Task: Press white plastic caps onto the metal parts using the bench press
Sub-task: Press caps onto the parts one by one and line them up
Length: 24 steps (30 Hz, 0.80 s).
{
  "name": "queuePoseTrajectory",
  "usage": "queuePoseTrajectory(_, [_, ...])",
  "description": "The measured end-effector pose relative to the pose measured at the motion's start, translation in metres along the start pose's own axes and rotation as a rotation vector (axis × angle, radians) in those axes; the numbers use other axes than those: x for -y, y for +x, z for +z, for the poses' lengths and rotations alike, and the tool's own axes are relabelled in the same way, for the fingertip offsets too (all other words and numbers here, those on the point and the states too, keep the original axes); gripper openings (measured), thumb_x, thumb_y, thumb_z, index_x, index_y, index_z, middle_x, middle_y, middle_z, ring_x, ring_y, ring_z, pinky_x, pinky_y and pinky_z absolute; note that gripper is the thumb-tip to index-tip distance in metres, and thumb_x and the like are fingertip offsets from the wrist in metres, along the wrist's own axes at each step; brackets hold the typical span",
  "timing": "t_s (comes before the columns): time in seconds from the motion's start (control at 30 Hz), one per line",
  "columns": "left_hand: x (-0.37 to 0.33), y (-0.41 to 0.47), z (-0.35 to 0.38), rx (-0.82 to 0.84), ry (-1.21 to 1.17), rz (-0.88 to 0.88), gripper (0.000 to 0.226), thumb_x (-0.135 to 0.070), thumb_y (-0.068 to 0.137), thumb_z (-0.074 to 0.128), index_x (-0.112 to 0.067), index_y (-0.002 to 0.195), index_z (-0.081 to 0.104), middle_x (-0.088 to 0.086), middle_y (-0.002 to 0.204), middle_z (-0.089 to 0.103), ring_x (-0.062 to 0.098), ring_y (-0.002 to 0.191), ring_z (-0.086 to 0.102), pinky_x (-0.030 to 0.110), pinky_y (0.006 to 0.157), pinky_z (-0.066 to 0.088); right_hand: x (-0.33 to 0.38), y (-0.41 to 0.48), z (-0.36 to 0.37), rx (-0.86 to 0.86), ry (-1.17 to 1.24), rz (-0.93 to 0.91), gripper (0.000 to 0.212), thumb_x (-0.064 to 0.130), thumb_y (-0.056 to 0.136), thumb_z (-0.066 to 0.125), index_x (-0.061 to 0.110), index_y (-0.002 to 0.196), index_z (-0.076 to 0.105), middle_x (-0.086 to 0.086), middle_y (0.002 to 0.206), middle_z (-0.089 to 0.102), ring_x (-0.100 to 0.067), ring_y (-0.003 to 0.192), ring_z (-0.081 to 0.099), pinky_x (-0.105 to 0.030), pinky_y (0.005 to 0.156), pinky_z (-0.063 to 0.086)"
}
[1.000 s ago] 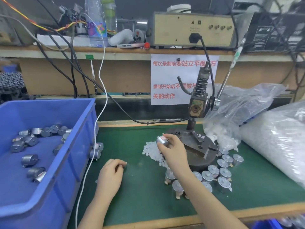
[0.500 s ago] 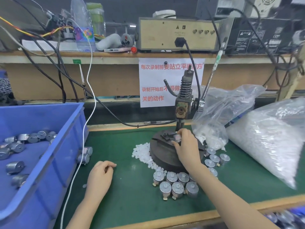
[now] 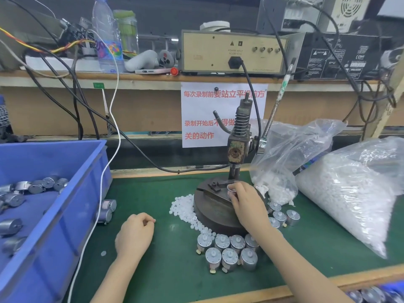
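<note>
Just right of the frame's centre, our right hand (image 3: 247, 204) grips a small silver cylindrical metal part (image 3: 231, 189), holding it on the round dark base of the bench press (image 3: 209, 213), under the ram. Our left hand (image 3: 134, 235) rests lower left of centre on the green mat (image 3: 166, 270), fingers loosely curled; we cannot tell whether it holds anything. Small white plastic caps (image 3: 185, 208) lie heaped against the base's left edge.

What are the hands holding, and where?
The right hand grips a metal part by its side, on the press. The left hand is curled; contents hidden.
</note>
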State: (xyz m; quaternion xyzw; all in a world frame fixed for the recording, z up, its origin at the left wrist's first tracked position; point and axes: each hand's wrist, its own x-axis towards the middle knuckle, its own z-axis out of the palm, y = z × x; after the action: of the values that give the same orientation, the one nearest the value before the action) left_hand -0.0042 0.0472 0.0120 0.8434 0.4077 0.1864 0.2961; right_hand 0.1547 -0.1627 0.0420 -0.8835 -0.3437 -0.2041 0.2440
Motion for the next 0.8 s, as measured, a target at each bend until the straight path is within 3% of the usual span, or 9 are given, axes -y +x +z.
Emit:
queuePoseTrajectory(0.2, [-0.001,-0.001,0.003,-0.038,0.02,-0.009,0.021,-0.019,0.089,0.043,-0.031,0.085,0.06,-0.005,0.095,0.056,0.019,0.086,0.054,0.029,0.066,0.035,-0.001,0.016,-0.008,0.038,-0.016,0.196,0.031,0.035,0.091,0.055,0.012,0.109,0.041,-0.007,0.108,0.056,-0.027,0.094,0.056,-0.032,0.068,0.04])
queuePoseTrajectory(0.3, [-0.001,-0.003,0.004,-0.087,0.034,0.002,0.019,-0.019,0.089,0.044,-0.028,0.086,0.06,-0.005,0.094,0.057,0.02,0.083,0.052,0.028,0.065,0.034,-0.004,0.015,-0.006,0.039,-0.015,0.216,0.044,0.04,0.091,0.053,0.01,0.12,0.04,-0.007,0.113,0.054,-0.025,0.101,0.054,-0.03,0.073,0.039])
queuePoseTrajectory(0.4, [-0.003,-0.003,0.006,-0.093,0.053,-0.016,0.018,-0.018,0.089,0.042,-0.025,0.085,0.059,-0.002,0.095,0.057,0.023,0.083,0.052,0.029,0.066,0.034,-0.001,0.017,-0.012,-0.018,0.284,0.342,0.055,0.038,0.092,0.053,0.01,0.136,0.035,-0.007,0.123,0.051,-0.022,0.107,0.051,-0.032,0.084,0.043])
queuePoseTrajectory(0.57, [-0.013,0.0,0.005,-0.002,0.22,-0.027,0.007,-0.025,0.088,0.044,-0.023,0.089,0.051,0.004,0.1,0.053,0.027,0.093,0.05,0.03,0.073,0.034,0.004,0.042,-0.043,-0.251,0.799,0.681,0.051,0.01,0.09,0.047,0.009,0.139,0.032,-0.007,0.131,0.047,-0.02,0.102,0.056,-0.03,0.083,0.046])
queuePoseTrajectory(0.67, [-0.016,-0.002,0.006,0.019,0.27,-0.026,0.011,-0.034,0.088,0.047,-0.023,0.092,0.048,0.005,0.106,0.053,0.027,0.1,0.048,0.032,0.08,0.034,0.005,0.064,-0.07,-0.348,0.929,0.596,0.05,0.002,0.089,0.045,0.009,0.138,0.034,-0.005,0.136,0.044,-0.012,0.112,0.046,-0.023,0.091,0.035])
queuePoseTrajectory(0.8, [-0.016,-0.002,0.004,0.06,0.273,-0.038,0.02,-0.042,0.087,0.047,-0.024,0.094,0.047,0.005,0.108,0.05,0.027,0.103,0.047,0.034,0.086,0.034,0.008,0.098,-0.113,-0.236,1.036,0.48,0.049,-0.002,0.087,0.042,0.006,0.135,0.036,0.003,0.11,0.053,-0.005,0.091,0.05,-0.018,0.078,0.043])
